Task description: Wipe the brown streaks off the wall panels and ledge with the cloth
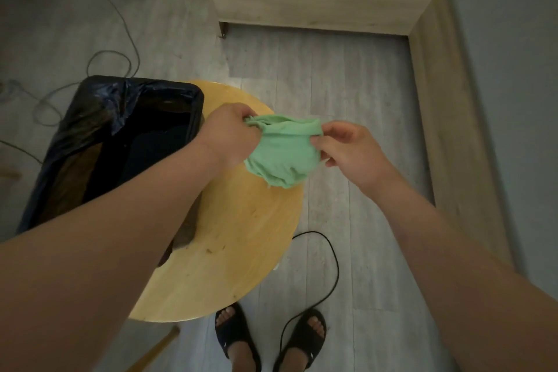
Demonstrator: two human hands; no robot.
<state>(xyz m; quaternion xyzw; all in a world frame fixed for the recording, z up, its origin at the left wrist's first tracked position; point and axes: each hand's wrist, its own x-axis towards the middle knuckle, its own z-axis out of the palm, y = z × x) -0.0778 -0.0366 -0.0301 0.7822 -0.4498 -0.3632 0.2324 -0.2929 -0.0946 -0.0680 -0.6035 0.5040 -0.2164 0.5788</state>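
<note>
The crumpled light-green cloth (282,152) hangs between both hands above the round yellow wooden table (241,250). Left hand (232,133) grips its left edge, fingers curled; right hand (347,148) pinches its right edge. A black bag-lined bin (120,142) stands just beside the table

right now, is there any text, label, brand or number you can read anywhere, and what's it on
There is no readable text in this view.
Green cloth, gripped by the left hand and pinched by the right hand: plain, no label showing.
Black bin bag: no print visible.
Round wooden table: scuff marks only.
Right sandal: a small pale mark, too small to read.
</note>
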